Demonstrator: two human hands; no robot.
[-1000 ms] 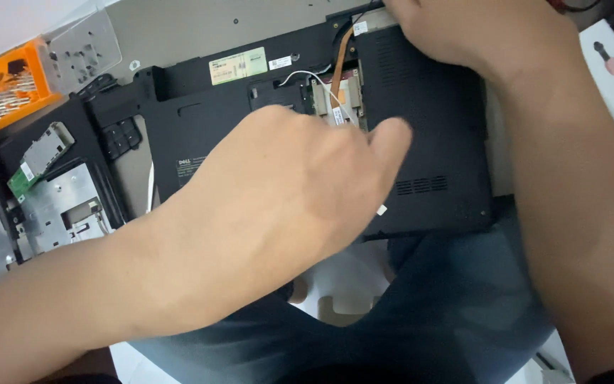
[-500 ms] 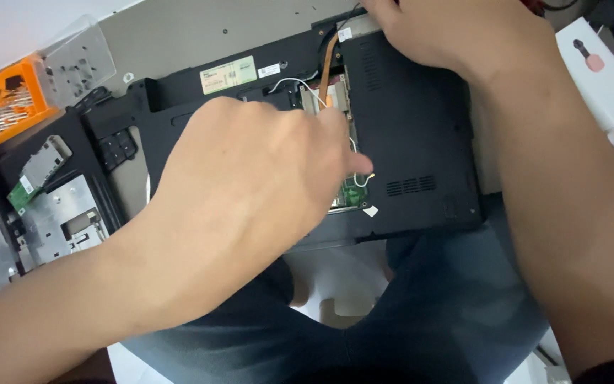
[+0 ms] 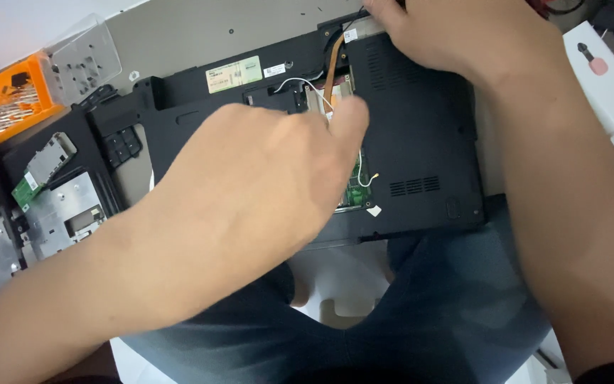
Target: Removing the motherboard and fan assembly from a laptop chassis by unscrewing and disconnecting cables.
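A black laptop base (image 3: 421, 135) lies upside down in the middle of the frame, partly over the person's lap. The left hand (image 3: 264, 192) covers its open middle part, fingers curled down near a white wire (image 3: 300, 84) and a copper strip (image 3: 333, 60). I cannot tell if it is pinching anything, since the hand hides its own fingertips. The right hand (image 3: 463, 35) presses on the laptop's far edge at the upper right, fingers bent over the rim. At the upper left sits an orange box (image 3: 8, 99) beside a clear plastic lid (image 3: 83, 60). Below them lie metal plates (image 3: 58, 213) and a small green board (image 3: 26, 186).
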